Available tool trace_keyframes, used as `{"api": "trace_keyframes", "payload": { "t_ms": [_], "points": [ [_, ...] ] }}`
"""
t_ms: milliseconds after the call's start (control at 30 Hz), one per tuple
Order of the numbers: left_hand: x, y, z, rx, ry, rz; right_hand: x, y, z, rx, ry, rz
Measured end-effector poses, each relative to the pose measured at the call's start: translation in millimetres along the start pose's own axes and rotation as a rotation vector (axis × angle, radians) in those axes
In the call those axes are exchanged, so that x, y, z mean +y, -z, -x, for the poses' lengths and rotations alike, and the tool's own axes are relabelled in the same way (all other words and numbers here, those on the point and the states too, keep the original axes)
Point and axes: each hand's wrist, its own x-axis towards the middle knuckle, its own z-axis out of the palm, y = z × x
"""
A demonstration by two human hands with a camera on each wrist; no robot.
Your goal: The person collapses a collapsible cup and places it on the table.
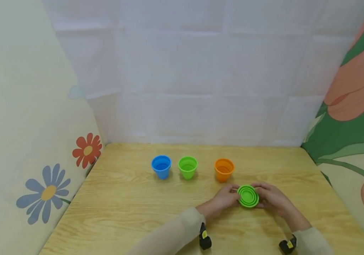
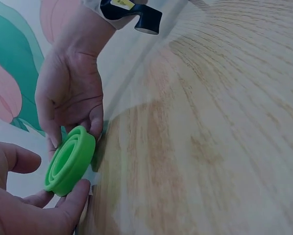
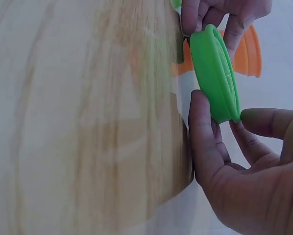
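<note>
A green collapsible cup, folded flat into concentric rings, is held between both hands a little above the table, with its open side facing up. My left hand holds it at the left edge. In the left wrist view, the left fingers support its side while the thumb stands off from the rim. My right hand grips the opposite edge. The right wrist view shows the right thumb at the rim and a finger against the cup's outer wall.
Behind the hands, a blue cup, another green cup and an orange cup stand upright and expanded in a row on the wooden table. A white cloth hangs at the table's back edge, with flower-patterned panels at both sides.
</note>
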Motion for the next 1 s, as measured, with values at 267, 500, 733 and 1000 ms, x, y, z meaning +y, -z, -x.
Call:
{"api": "trace_keyframes", "payload": {
  "t_ms": [267,500,733,1000],
  "points": [
    [1.5,8.7,5.0,-0.011,0.012,-0.040,-1.8,-1.6,-0.6,-0.012,0.033,0.050],
    [0.9,16.8,9.9,-0.044,0.017,-0.043,-2.7,-1.9,-1.1,0.030,0.033,0.138],
    [4.8,25.1,20.2,-0.046,-0.008,-0.099,-3.6,1.3,-1.7,0.036,0.065,0.207],
    [14.4,40.5,32.2,-0.050,-0.167,-0.345,-11.9,7.7,0.0,0.053,0.113,0.310]
  ]
}}
